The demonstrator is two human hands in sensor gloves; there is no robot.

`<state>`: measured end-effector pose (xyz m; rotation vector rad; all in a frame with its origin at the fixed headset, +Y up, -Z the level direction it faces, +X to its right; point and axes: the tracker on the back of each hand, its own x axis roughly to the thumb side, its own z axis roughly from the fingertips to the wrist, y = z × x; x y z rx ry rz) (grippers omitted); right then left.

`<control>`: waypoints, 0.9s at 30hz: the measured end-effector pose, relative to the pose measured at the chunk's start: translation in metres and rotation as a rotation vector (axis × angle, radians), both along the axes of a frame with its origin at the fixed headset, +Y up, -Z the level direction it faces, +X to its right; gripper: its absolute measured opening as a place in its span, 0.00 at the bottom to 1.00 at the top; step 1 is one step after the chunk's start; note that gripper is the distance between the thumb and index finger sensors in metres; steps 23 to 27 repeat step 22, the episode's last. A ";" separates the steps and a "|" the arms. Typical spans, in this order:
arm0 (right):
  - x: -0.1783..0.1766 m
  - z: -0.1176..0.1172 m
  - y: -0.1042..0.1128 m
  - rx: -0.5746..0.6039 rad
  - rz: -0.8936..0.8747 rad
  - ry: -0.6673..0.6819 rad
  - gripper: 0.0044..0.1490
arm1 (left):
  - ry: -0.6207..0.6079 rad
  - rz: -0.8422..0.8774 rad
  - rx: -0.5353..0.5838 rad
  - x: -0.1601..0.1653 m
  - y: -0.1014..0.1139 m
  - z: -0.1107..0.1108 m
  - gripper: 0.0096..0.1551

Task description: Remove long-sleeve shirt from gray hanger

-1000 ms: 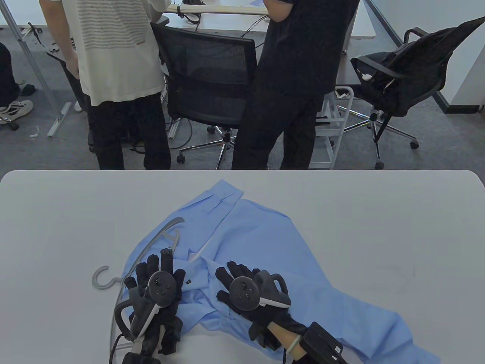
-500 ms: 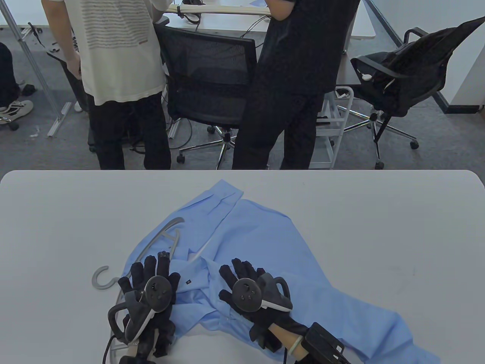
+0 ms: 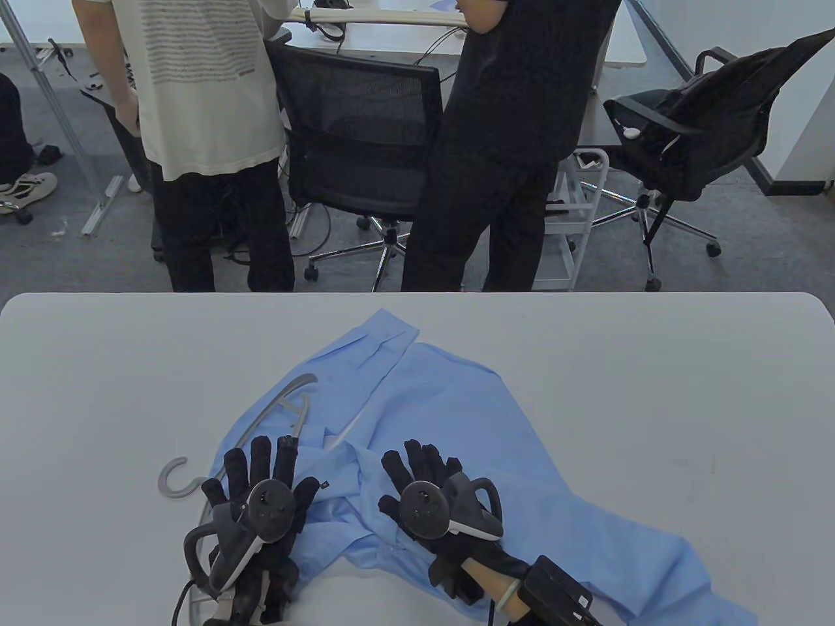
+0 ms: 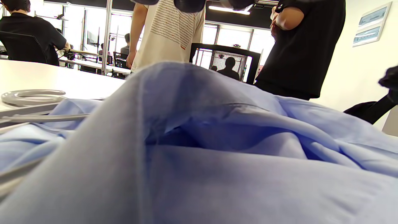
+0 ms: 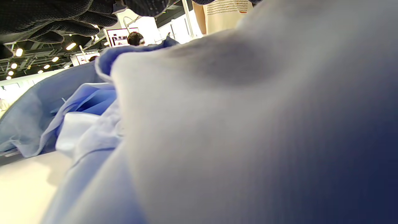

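A light blue long-sleeve shirt [image 3: 456,424] lies crumpled on the white table [image 3: 98,365]. The gray hanger [image 3: 287,393] lies at its left side. The hook [image 3: 173,479] sticks out on the table and one arm is bare above the collar; the rest is hidden under cloth. My left hand [image 3: 261,473] lies flat with fingers spread on the shirt's left edge, over the hanger's neck. My right hand [image 3: 417,469] lies flat and spread on the shirt near the collar. The left wrist view shows the shirt [image 4: 217,149] and the hook [image 4: 31,96]. The right wrist view shows the cloth [image 5: 248,124] and gloved fingers [image 5: 46,18].
Two people [image 3: 202,98] [image 3: 515,98] stand just beyond the table's far edge, with office chairs [image 3: 365,130] [image 3: 704,124] behind. Bare table lies to the left and right of the shirt. A shirt sleeve [image 3: 678,580] trails to the near right corner.
My left hand has slid a little left and toward me, its fingers spread wider. My right hand has shifted slightly right. The shirt and hanger have barely moved.
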<state>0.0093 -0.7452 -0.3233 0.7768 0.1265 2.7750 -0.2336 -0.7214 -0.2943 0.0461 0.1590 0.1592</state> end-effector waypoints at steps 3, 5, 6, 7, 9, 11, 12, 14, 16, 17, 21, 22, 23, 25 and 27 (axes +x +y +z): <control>0.001 0.000 0.001 0.000 0.000 -0.005 0.43 | -0.005 -0.010 -0.002 -0.001 0.000 0.001 0.42; 0.001 0.000 0.001 -0.008 -0.002 -0.006 0.43 | -0.005 -0.011 -0.004 -0.001 0.000 0.002 0.42; 0.001 0.000 0.001 -0.010 -0.002 -0.006 0.44 | -0.004 -0.011 -0.005 -0.001 0.000 0.002 0.42; 0.001 0.001 0.001 -0.012 -0.002 -0.006 0.44 | -0.002 -0.013 -0.008 -0.001 0.000 0.002 0.42; 0.001 0.001 0.001 -0.011 0.001 -0.005 0.44 | 0.001 -0.015 -0.014 -0.002 0.000 0.003 0.42; 0.000 0.001 0.001 -0.008 0.005 -0.005 0.44 | 0.004 -0.015 -0.019 -0.002 -0.001 0.003 0.41; 0.000 0.001 0.001 -0.007 0.006 -0.005 0.43 | 0.006 -0.016 -0.021 -0.003 -0.001 0.003 0.41; 0.000 0.001 0.001 -0.007 0.007 -0.005 0.43 | 0.009 -0.018 -0.026 -0.003 0.000 0.004 0.41; 0.000 0.001 0.001 -0.010 0.007 -0.003 0.43 | 0.011 -0.019 -0.029 -0.003 0.000 0.004 0.41; 0.000 0.001 0.000 -0.011 0.008 -0.003 0.43 | 0.012 -0.018 -0.031 -0.003 0.000 0.004 0.41; 0.000 0.002 0.000 -0.015 0.014 -0.001 0.43 | 0.018 -0.019 -0.040 -0.005 -0.001 0.005 0.41; 0.000 0.002 0.000 -0.015 0.015 0.000 0.43 | 0.020 -0.020 -0.040 -0.005 -0.001 0.005 0.40; 0.000 0.002 0.000 -0.015 0.015 0.000 0.43 | 0.020 -0.020 -0.040 -0.005 -0.001 0.005 0.40; 0.000 0.002 0.000 -0.015 0.015 0.000 0.43 | 0.020 -0.020 -0.040 -0.005 -0.001 0.005 0.40; 0.000 0.002 0.000 -0.015 0.015 0.000 0.43 | 0.020 -0.020 -0.040 -0.005 -0.001 0.005 0.40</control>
